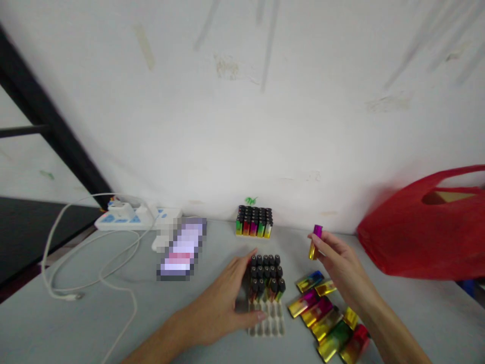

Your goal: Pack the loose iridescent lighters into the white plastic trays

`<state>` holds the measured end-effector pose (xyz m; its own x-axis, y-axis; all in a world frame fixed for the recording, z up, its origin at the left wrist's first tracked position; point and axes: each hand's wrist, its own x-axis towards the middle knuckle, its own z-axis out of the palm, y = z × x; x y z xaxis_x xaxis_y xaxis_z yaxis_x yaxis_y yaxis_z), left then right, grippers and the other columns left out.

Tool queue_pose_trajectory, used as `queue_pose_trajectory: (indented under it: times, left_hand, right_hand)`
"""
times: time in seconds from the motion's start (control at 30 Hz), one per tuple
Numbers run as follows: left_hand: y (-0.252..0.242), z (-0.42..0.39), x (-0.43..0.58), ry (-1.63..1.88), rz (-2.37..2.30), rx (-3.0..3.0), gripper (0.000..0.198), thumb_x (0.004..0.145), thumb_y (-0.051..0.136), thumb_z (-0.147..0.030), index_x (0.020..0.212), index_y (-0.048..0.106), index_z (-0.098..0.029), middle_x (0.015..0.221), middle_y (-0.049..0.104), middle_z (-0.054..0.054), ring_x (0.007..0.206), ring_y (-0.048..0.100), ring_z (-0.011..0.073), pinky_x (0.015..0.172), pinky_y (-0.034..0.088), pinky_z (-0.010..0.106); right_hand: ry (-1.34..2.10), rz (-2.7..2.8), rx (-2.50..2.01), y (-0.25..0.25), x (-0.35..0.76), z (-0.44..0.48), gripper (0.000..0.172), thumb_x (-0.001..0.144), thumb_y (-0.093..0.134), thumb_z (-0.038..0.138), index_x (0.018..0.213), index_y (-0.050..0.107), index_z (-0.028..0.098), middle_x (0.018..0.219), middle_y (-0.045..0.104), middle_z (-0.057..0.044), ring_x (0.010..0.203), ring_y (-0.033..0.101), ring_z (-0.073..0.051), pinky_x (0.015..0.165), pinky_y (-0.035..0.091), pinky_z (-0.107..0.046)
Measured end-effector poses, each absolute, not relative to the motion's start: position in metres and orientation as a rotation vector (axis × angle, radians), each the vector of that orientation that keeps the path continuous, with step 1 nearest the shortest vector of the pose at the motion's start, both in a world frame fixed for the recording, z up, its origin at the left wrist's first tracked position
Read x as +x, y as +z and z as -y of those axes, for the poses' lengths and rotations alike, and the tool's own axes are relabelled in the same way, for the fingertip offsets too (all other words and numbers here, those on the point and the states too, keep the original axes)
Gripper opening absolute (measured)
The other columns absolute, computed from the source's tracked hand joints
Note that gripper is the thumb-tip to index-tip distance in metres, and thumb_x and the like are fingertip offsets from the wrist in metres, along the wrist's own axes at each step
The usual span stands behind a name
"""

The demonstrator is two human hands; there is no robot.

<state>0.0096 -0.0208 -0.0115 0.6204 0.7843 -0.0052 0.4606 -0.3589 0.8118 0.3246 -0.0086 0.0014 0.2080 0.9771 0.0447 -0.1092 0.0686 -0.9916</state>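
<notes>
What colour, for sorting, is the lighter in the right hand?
The lighter is purple above gold; head view.

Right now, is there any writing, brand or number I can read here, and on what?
No text can be read anywhere.
The phone screen: blurred out.
The power strip: blue marks, too small to read.
The green mark on the wall: too blurred.
The lighter in the right hand and the loose lighters: no print shows.

— The lighter [315, 241] right of centre?
— Magenta top, fading to gold.
— And the loose lighters [326, 318], lower right?
— Blue, pink, green, red, each blending into gold.
— The bag [417, 237], far right?
— Plain red.
</notes>
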Motion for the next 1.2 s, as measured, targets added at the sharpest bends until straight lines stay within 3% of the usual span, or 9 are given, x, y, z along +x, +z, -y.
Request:
queue_pose_trajectory:
  times: [0.1, 0.23, 0.37, 0.47, 0.53, 0.67, 1.2]
  left_hand:
    - [-0.01, 0.021, 0.011, 0.494, -0.978, 2.011, 0.114, 0.091, 0.089, -0.041, 0.179, 0.019, -0.025, 0.182, 0.031, 0.017, 0.169, 0.029, 0.0385, 0.141, 0.019, 0.06]
    - [-0.01, 0.021, 0.011, 0.48, -0.984, 2.008, 0.114, 0.091, 0.089, -0.042, 0.179, 0.018, -0.024, 0.183, 0.03, 0.017, 0.17, 0.027, 0.0389, 0.141, 0.018, 0.06]
    - [-0.01, 0.02, 0.011, 0.487, -0.983, 2.005, 0.115, 0.089, 0.09, -0.042, 0.179, 0.02, -0.025, 0.183, 0.03, 0.017, 0.169, 0.027, 0.0395, 0.141, 0.019, 0.059]
    - [-0.011, 0.02, 0.01, 0.473, -0.986, 2.004, 0.116, 0.089, 0.09, -0.041, 0.179, 0.019, -0.024, 0.183, 0.03, 0.017, 0.17, 0.027, 0.0393, 0.141, 0.019, 0.059]
    - [-0.012, 0.02, 0.01, 0.486, -0.98, 2.005, 0.115, 0.089, 0.09, -0.039, 0.179, 0.019, -0.025, 0.183, 0.03, 0.017, 0.17, 0.027, 0.0401, 0.141, 0.019, 0.06]
    - [-0.012, 0.021, 0.01, 0.484, -0.99, 2.006, 0.116, 0.088, 0.09, -0.039, 0.179, 0.019, -0.025, 0.183, 0.029, 0.017, 0.17, 0.026, 0.0405, 0.141, 0.018, 0.062]
    - [-0.011, 0.021, 0.01, 0.479, -0.992, 1.997, 0.114, 0.09, 0.089, -0.039, 0.178, 0.019, -0.025, 0.184, 0.028, 0.016, 0.17, 0.025, 0.0387, 0.142, 0.017, 0.059]
  right_hand:
    - [1.245, 0.906, -1.042, 0.002, 0.313, 0.013, 0.034, 0.091, 0.088, 0.053, 0.094, 0.073, 0.022, 0.088, 0.068, -0.002, 0.076, 0.061, -0.017, 0.066, 0.05, -0.027]
    - [1.404, 0.844, -0.991, 0.005, 0.3, 0.019, 0.028, 0.094, 0.085, 0.044, 0.09, 0.067, 0.022, 0.067, 0.053, 0.005, 0.05, 0.034, -0.009, 0.042, 0.025, -0.022]
    - [1.578, 0.726, -0.934, 0.008, 0.295, 0.023, 0.028, 0.08, 0.092, 0.032, 0.097, 0.071, 0.021, 0.066, 0.041, 0.008, 0.052, 0.024, -0.008, 0.044, 0.02, -0.021]
    - [1.723, 0.675, -0.857, 0.009, 0.295, 0.023, 0.034, 0.083, 0.089, 0.047, 0.085, 0.07, 0.019, 0.068, 0.035, 0.007, 0.057, 0.025, -0.01, 0.047, 0.024, -0.022]
    - [1.789, 0.695, -0.822, 0.008, 0.295, 0.021, 0.049, 0.089, 0.08, 0.061, 0.071, 0.061, 0.02, 0.067, 0.033, 0.006, 0.057, 0.024, -0.011, 0.048, 0.025, -0.023]
    - [1.82, 0.754, -0.813, 0.0, 0.294, 0.018, 0.064, 0.093, 0.071, 0.071, 0.061, 0.04, 0.024, 0.061, 0.024, 0.008, 0.053, 0.014, -0.01, 0.044, 0.016, -0.024]
    - [1.648, 0.726, -0.889, -0.009, 0.294, 0.02, 0.057, 0.093, 0.064, 0.06, 0.059, 0.031, 0.028, 0.055, 0.014, 0.012, 0.05, 0.004, -0.01, 0.042, 0.01, -0.027]
